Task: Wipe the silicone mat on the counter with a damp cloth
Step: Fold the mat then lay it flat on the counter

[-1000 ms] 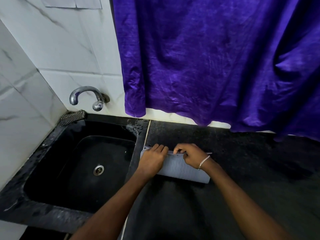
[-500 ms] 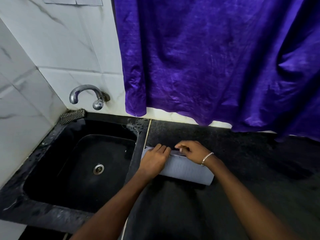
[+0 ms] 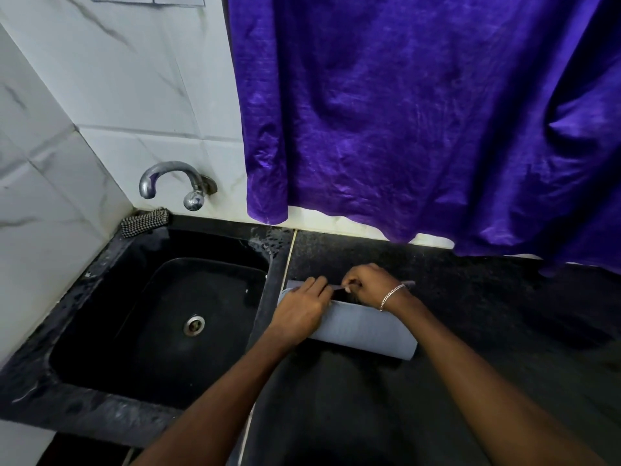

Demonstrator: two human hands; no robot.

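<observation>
A grey silicone mat [image 3: 363, 326] lies rolled up on the black counter [image 3: 487, 314], just right of the sink. My left hand [image 3: 300, 309] presses down on the left end of the roll. My right hand [image 3: 369, 285], with a silver bracelet on the wrist, pinches the mat's loose far edge and lifts it off the roll. A small checked cloth [image 3: 145, 222] lies folded on the sink's back left corner, beneath the tap, away from both hands.
A black sink [image 3: 161, 317] with a metal drain [image 3: 194, 325] takes up the left side. A chrome tap [image 3: 174, 183] sticks out of the white tiled wall. A purple curtain [image 3: 420, 112] hangs over the back of the counter.
My right hand has pulled the mat's free edge back from the roll, and the roll has turned a little toward me. My left hand has stayed on the left end.
</observation>
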